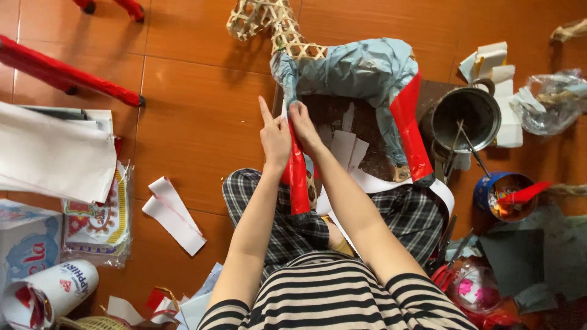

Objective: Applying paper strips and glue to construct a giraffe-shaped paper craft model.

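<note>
Red leg (pixel 298 177) — between both hands (pixel 287 131)

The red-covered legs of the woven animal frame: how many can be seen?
2. One red leg is under both hands, left hand and right hand. The other red leg is at the right, beside the metal pot. Others may be hidden.

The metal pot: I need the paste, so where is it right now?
In the head view, the metal pot sits on the floor at the person's right, beside the animal figure's red leg and above the blue tub.
</note>
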